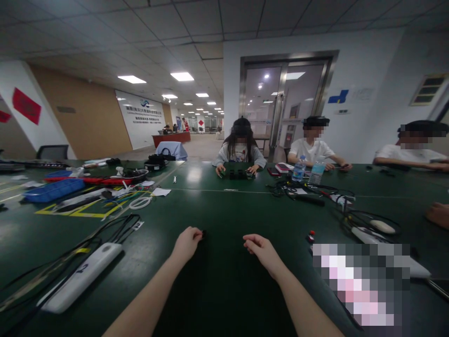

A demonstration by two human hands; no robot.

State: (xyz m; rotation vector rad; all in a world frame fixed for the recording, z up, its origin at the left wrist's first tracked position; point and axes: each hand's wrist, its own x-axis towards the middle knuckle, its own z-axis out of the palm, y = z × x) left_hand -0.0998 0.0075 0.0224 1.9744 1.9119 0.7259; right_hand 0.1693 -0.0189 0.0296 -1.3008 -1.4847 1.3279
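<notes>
Above the dark green table (224, 220), my left hand (188, 242) pinches a small black piece (204, 234) between thumb and fingertips; its kind is too small to tell. My right hand (261, 250) is apart from it, to the right, with its fingers curled and drawn together. Whether anything is inside those fingers is hidden. Bare tabletop shows between the two hands. To the right of my right hand lies a small red and black object (310, 235), beside a blurred-out flat item (358, 285).
A white power strip (84, 276) with black cables lies left; another power strip (389, 252) lies right. Further off are a blue tray (54, 189), water bottles (317, 172) and tangled cables (298, 189). A person (240, 150) opposite handles black parts; others sit to the right.
</notes>
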